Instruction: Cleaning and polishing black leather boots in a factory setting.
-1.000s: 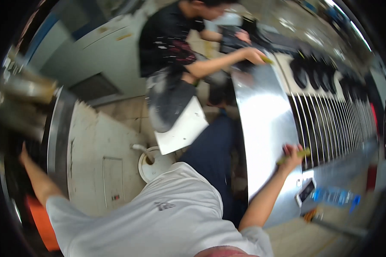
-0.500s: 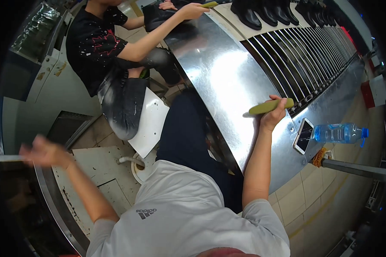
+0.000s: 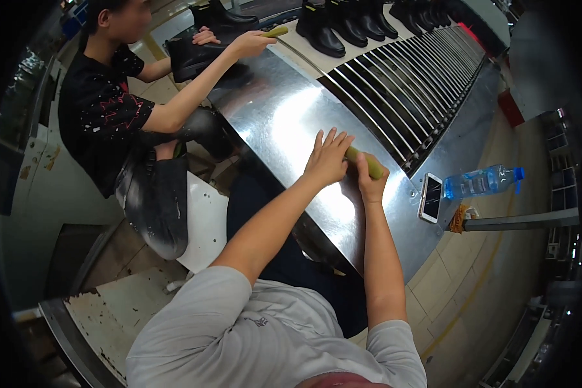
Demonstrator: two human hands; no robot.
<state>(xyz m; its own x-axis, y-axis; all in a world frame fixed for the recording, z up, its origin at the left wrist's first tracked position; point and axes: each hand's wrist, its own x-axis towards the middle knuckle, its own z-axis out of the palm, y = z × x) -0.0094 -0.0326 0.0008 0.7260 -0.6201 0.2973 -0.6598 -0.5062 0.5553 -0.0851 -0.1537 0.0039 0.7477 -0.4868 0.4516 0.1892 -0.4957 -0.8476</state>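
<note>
Shiny sheet-metal bench [image 3: 284,110] runs away from us up the frame, and along its right edge lies a bed of thin metal rollers [image 3: 401,77] carrying a row of black leather boots [image 3: 343,22]. We stand at the near end with both bare forearms reaching onto the metal. Our right hand [image 3: 371,182] is clenched around a short yellow-green stick-shaped tool [image 3: 363,161], whose far end shows just above the fist. Our left hand [image 3: 328,158] lies flat beside it, fingers spread on the metal, its thumb side touching the stick; it grasps nothing that we can see.

Just right of our hands, on the bench's lower rim, lies a white smartphone with a dark screen [image 3: 431,197], and beside it a clear plastic water bottle with a blue cap [image 3: 482,182] on its side. Across from us a seated person in a black printed shirt [image 3: 103,110] reaches over the bench, one hand [image 3: 252,44] closed on a similar yellow-green stick, the other on a black boot [image 3: 194,55].
</note>
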